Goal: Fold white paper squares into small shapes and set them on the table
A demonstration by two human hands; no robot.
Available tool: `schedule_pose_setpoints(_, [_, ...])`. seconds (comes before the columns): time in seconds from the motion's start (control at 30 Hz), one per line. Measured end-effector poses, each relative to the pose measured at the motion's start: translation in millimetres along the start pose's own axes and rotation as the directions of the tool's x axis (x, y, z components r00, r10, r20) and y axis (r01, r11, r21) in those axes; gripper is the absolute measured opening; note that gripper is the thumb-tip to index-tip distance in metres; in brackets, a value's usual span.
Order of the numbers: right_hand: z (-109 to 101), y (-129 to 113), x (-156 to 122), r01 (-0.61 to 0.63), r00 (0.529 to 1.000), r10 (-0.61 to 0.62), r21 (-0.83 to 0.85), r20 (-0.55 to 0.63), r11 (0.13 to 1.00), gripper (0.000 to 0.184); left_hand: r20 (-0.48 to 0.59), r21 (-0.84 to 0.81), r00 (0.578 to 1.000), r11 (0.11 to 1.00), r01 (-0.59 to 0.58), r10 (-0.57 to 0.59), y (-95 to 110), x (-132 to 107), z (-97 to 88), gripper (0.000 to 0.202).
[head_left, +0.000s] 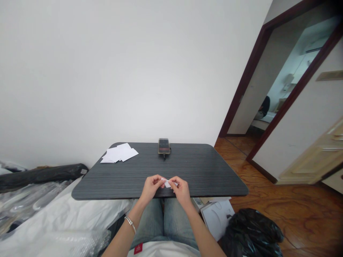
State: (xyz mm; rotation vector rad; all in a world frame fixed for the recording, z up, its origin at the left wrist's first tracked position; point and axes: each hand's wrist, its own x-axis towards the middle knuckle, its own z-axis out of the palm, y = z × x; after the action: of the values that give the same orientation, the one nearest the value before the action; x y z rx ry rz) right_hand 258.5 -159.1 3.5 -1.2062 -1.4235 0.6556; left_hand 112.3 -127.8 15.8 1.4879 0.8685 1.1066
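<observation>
Left hand [151,186] faced right hand [182,190] over the near tabletop [198,171], forearms [123,233] slanted inward, both pinched nearly closed on a white paper piece [167,184].

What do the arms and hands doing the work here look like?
They are human: the left hand and right hand wear no gloves, and the visible forearms have no sleeves or cables. A slim, silvery bangle circles the left one; the right shows nothing worn.
</observation>
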Motion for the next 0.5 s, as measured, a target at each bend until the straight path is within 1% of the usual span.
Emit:
schedule_pose_setpoints(0.1, [1.0,6.2,1.8,-0.059,0.998,0.059,0.060,-0.006,0.996,0.022,-0.013,-0.065,1.000,0.998,0.006,-0.007,-1.3,-0.5,-1.3,0.024])
schedule_pose_setpoints(0.2, [1.6,11.1,3.6,-0.082,0.996,0.085,0.136,-0.015,0.987,0.024,-0.003,-0.143,0.999,0.989,0.045,-0.046,-1.5,-0.7,-2.8,0.031])
schedule_pose_setpoints(0.27, [1.7,12.6,4.4,-0.078,0.997,0.081,0.168,-0.013,0.983,0.025,0.014,-0.150,0.998,0.987,0.060,-0.059,-1.5,-0.4,-3.2,0.032])
schedule_pose_setpoints(0.37, [1.7,12.3,4.7,-0.083,0.996,0.085,0.180,-0.002,0.980,0.025,0.023,-0.121,0.999,0.992,0.043,-0.040,-1.4,0.1,-3.0,0.026])
schedule_pose_setpoints(0.5, [1.4,9.2,4.5,-0.093,0.996,0.095,0.174,-0.003,0.980,0.024,0.022,-0.126,0.999,0.992,0.026,-0.023,-0.5,-0.3,-2.9,0.021])
